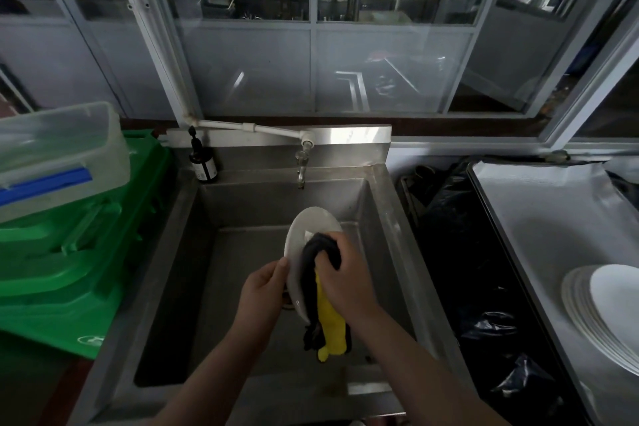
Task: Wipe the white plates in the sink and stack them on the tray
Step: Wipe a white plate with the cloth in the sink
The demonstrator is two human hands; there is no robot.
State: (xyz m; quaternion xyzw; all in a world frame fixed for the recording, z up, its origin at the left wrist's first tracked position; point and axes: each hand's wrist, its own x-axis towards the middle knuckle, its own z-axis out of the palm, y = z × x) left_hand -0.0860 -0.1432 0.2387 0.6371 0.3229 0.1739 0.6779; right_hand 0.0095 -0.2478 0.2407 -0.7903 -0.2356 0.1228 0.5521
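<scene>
Stainless steel sink (193, 252), deep single basin, tap (301, 166) at the back rim, dark pump bottle (203, 162) in the left rear corner. Above the basin: white plate (304, 235) held tilted on edge; left hand (264, 290) clasps its left rim; right hand (345, 273) closed on a black-and-yellow cloth (328, 318) pressed to the plate face. Left: green crates (69, 270) bearing a clear lidded container (58, 156). Right: black bin liner (484, 287), then metal tray (539, 218) holding stacked white plates (601, 308). Behind: glazed aluminium partition (311, 28).
</scene>
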